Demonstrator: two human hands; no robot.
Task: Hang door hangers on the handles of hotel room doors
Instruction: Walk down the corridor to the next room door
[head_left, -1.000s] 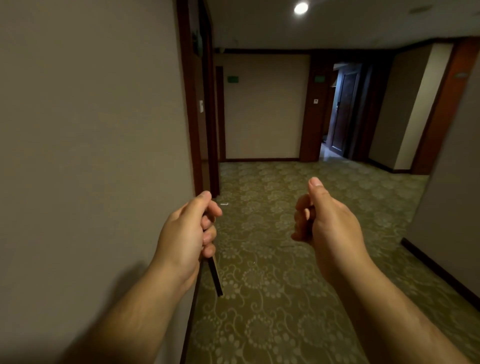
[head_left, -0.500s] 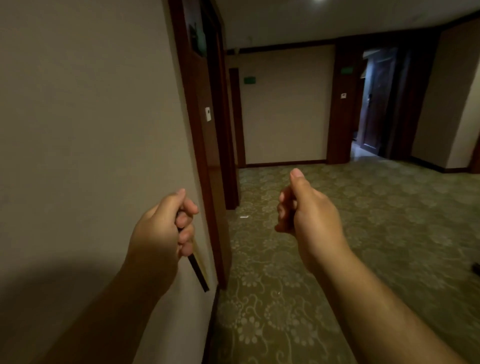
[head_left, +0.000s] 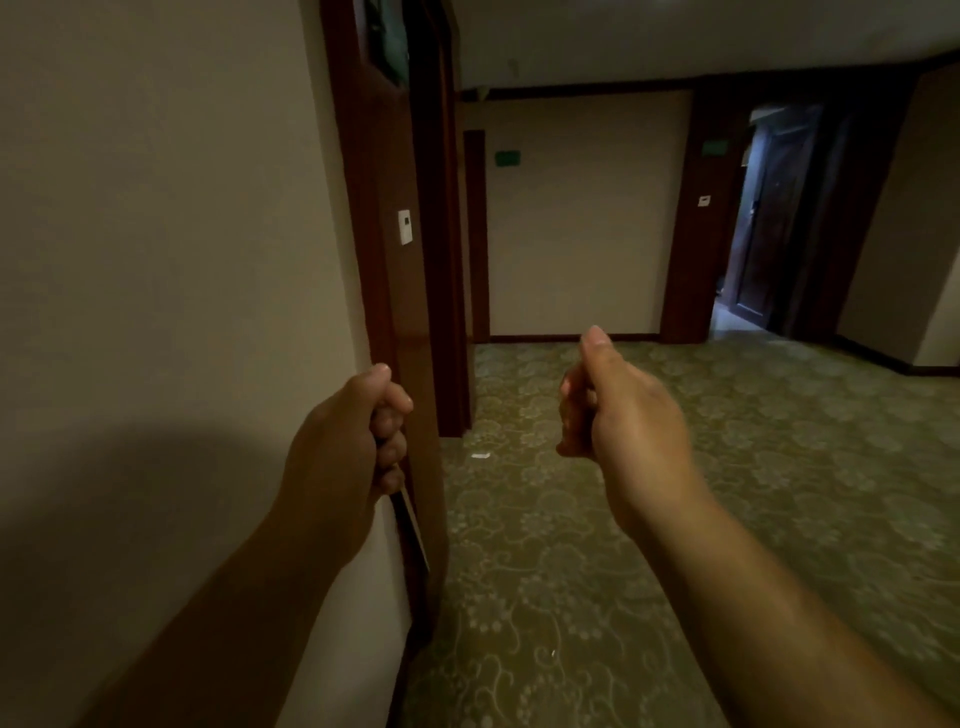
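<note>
One thin, flat door hanger (head_left: 414, 526) gripped by left hand (head_left: 340, 447); right hand (head_left: 623, 410) curled empty.

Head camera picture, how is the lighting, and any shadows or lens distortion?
Head view: dim, warm corridor light; a broad soft shadow lies low on the wall; the door frame bows from wide-angle distortion; the door hanger in the left hand is dark.

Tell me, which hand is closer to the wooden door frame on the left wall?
Left. The left hand, gripping a dark door hanger, is right beside the door frame; the right hand, curled and empty, is off to its right, over the carpet.
</note>
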